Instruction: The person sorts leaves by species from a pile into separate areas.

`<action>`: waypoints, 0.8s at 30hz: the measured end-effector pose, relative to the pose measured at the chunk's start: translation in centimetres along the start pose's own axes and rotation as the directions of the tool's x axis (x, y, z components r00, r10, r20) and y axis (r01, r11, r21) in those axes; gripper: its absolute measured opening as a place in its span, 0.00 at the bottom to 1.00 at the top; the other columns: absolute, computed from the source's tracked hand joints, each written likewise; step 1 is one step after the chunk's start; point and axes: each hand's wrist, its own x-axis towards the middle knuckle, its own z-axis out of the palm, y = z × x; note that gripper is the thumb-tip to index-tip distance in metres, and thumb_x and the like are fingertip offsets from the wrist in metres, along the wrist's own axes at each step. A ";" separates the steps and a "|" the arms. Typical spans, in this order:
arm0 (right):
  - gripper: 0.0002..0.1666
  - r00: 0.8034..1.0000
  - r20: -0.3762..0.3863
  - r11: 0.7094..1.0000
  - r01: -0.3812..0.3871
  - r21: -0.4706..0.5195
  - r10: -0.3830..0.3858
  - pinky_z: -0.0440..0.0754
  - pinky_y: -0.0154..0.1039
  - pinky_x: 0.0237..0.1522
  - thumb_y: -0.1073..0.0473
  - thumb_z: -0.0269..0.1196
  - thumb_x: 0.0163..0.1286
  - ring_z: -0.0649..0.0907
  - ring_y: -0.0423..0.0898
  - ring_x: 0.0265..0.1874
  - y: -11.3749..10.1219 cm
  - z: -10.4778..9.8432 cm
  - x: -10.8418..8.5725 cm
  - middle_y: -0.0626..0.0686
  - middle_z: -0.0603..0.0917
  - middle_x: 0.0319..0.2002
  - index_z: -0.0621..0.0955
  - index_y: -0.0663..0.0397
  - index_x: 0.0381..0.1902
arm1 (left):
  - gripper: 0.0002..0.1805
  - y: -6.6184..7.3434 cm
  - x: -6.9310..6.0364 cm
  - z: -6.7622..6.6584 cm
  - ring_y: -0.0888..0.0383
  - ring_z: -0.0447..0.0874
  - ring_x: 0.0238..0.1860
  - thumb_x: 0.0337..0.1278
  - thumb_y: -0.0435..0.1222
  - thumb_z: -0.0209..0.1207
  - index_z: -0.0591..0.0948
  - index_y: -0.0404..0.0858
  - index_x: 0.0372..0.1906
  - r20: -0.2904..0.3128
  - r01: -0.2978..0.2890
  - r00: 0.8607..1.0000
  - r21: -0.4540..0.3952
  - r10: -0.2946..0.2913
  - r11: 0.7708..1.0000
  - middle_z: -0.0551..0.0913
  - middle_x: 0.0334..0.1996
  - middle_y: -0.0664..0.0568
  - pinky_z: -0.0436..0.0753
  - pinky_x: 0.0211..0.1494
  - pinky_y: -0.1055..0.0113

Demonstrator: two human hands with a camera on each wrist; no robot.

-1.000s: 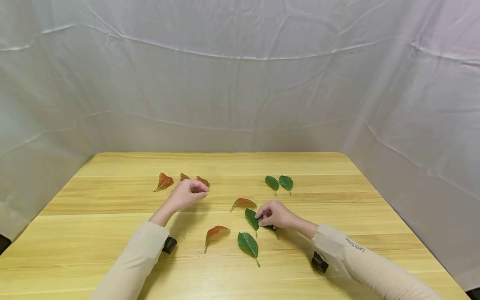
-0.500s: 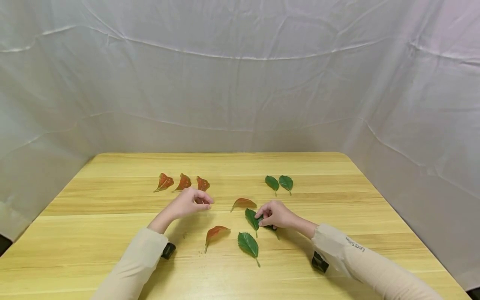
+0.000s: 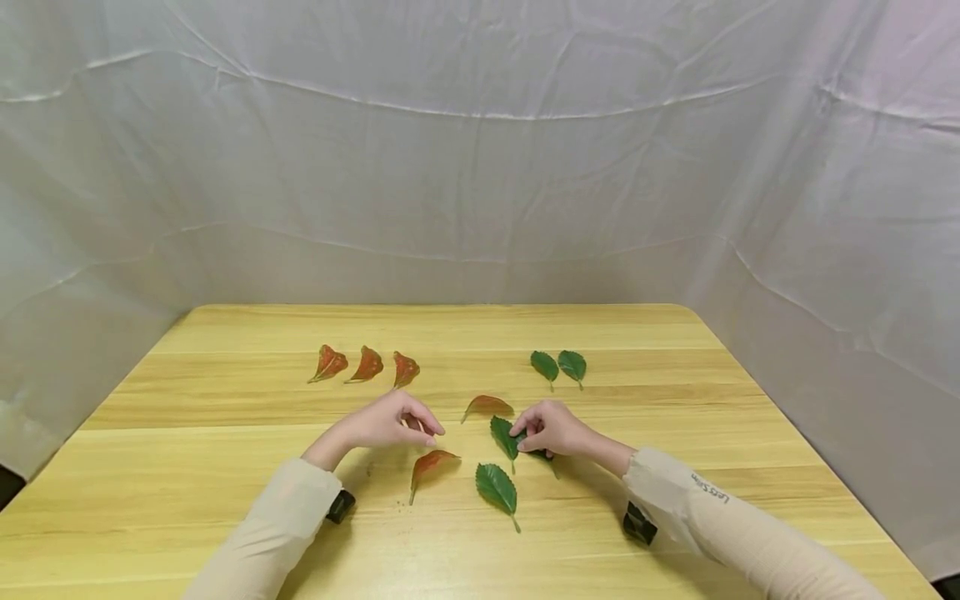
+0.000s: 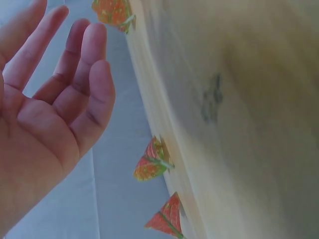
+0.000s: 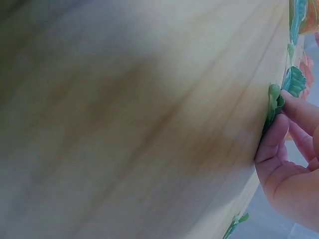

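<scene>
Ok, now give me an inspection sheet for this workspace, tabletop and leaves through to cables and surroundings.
Surface: wood-grain table, with a dark smudge.
Job's things: five red leaves, three in a row at back left; five green leaves, two side by side at back right.
Clutter: nothing seen.
Hands: left hand holds nothing, near a red leaf; right hand pinches a green leaf.
Cables: nothing seen.
Surroundings: pale, creased sheeting behind and at both sides.
</scene>
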 end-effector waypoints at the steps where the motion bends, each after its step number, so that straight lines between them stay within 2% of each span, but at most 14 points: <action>1: 0.08 1.000 -0.001 1.000 0.000 0.000 0.000 0.70 0.30 0.12 0.71 0.64 0.52 0.69 0.38 0.09 0.0 0.0 0.0 0.48 0.74 0.15 0.82 0.67 0.33 | 0.09 0.0 0.1 0.1 0.59 0.79 0.30 0.50 0.30 0.60 0.82 0.29 0.37 0.014 -0.005 1.000 -0.009 0.005 1.000 0.83 0.34 0.44 0.77 0.36 0.68; 7: 0.08 1.000 0.002 1.000 -0.007 0.004 0.007 0.71 0.31 0.12 0.71 0.65 0.52 0.69 0.38 0.09 0.1 0.1 0.0 0.48 0.74 0.15 0.82 0.66 0.33 | 0.10 0.2 0.2 0.5 0.61 0.79 0.29 0.48 0.31 0.62 0.82 0.28 0.36 0.082 -0.006 0.997 -0.031 0.009 0.999 0.83 0.32 0.45 0.77 0.33 0.69; 11: 0.08 1.000 0.004 1.000 -0.013 0.004 0.013 0.71 0.31 0.12 0.71 0.65 0.52 0.69 0.38 0.09 0.1 0.1 0.0 0.48 0.74 0.15 0.82 0.66 0.33 | 0.10 0.2 0.2 0.6 0.62 0.79 0.29 0.47 0.29 0.62 0.83 0.29 0.37 0.121 0.019 0.993 -0.033 -0.015 0.999 0.83 0.34 0.47 0.77 0.34 0.69; 18: 0.08 1.000 0.006 1.000 -0.016 0.004 0.016 0.70 0.31 0.12 0.71 0.64 0.52 0.69 0.39 0.09 -0.1 0.0 0.0 0.48 0.74 0.15 0.82 0.67 0.33 | 0.11 0.1 0.5 0.8 0.63 0.79 0.32 0.45 0.27 0.62 0.82 0.28 0.38 0.174 0.011 0.985 0.009 -0.012 1.000 0.83 0.36 0.46 0.77 0.35 0.71; 24: 0.08 1.000 0.007 1.000 -0.011 -0.001 0.011 0.70 0.31 0.12 0.71 0.64 0.52 0.69 0.39 0.09 -0.2 -0.1 -0.1 0.48 0.74 0.15 0.82 0.67 0.33 | 0.11 0.5 0.6 0.9 0.66 0.77 0.31 0.43 0.28 0.64 0.83 0.30 0.37 0.196 0.080 0.977 0.050 -0.088 0.996 0.83 0.36 0.48 0.75 0.34 0.73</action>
